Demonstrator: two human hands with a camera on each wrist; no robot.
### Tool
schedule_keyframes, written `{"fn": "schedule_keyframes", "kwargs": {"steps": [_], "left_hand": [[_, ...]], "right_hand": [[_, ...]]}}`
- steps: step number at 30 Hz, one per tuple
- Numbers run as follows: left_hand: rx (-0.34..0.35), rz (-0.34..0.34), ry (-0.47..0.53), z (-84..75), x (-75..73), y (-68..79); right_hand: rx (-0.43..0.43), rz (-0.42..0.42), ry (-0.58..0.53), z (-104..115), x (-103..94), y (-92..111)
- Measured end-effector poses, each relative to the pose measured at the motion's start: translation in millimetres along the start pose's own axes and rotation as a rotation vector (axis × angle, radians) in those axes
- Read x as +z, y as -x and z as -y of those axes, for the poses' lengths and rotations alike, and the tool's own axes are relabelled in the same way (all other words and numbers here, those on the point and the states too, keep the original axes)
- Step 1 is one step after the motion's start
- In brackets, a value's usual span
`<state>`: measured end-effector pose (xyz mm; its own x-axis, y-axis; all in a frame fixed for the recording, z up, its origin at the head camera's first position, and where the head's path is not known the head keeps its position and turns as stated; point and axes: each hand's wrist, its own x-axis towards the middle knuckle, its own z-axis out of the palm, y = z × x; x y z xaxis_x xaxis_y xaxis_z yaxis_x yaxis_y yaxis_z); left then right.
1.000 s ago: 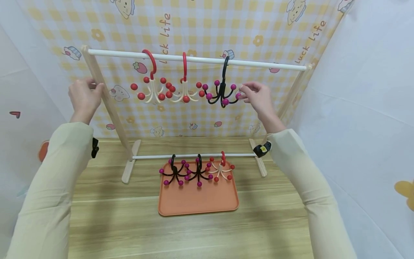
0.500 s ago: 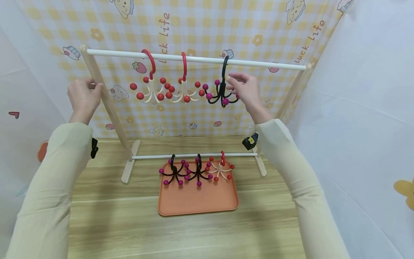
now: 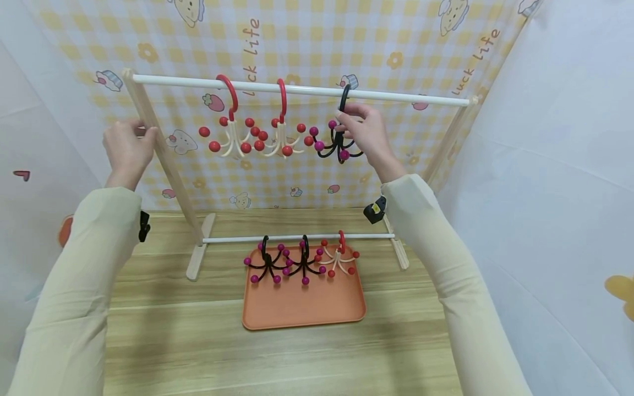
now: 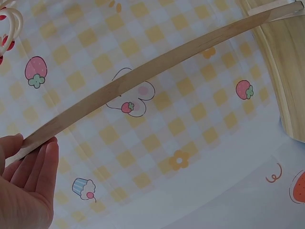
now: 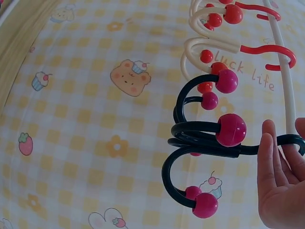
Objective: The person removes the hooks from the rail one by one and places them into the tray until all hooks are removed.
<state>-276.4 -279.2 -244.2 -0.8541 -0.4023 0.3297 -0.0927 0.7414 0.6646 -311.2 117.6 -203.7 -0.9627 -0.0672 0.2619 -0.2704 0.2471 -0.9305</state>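
My left hand (image 3: pixel 130 147) holds the left wooden post (image 3: pixel 168 165) of a garment rack, thumb and fingers on either side in the left wrist view. At the white top rail (image 3: pixel 307 91), my right hand (image 3: pixel 369 132) has its thumb and fingers around the hook of a black claw-shaped hanger (image 5: pixel 202 133) with magenta ball tips. That hook loops over the rail. Two cream hangers, a left one (image 3: pixel 233 137) and a middle one (image 3: pixel 281 135), hang from the same rail by red hooks and have red ball tips.
An orange tray (image 3: pixel 303 308) lies on the wooden table (image 3: pixel 198 352). Two black hangers (image 3: pixel 268 264) and a cream one (image 3: pixel 338 258) rest along its back part. The rack's lower white rail (image 3: pixel 233 240) runs behind them. A checkered cloth (image 3: pixel 307 181) hangs behind the rack.
My right hand has moved left from beside the black hanger's ball tips to its hook, with thumb and fingers closing around it. My left hand has stayed on the post.
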Motion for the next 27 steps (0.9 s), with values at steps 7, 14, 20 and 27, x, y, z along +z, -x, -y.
{"fn": "schedule_keyframes", "kwargs": {"steps": [7,14,20,27], "left_hand": [[0.010,-0.008,0.000,-0.3,-0.2,0.1],[0.016,-0.011,-0.005,-1.4,-0.9,0.4],[0.006,0.000,-0.001,-0.6,-0.7,-0.1],[0.007,-0.003,-0.010,-1.0,-0.5,0.3]], "right_hand": [[-0.010,-0.042,-0.007,1.8,-0.4,-1.2],[-0.006,-0.057,-0.065,3.1,-2.2,-1.5],[0.002,-0.073,-0.103,4.1,-2.4,-1.0],[-0.080,-0.109,-0.242,10.3,-7.1,1.8]]}}
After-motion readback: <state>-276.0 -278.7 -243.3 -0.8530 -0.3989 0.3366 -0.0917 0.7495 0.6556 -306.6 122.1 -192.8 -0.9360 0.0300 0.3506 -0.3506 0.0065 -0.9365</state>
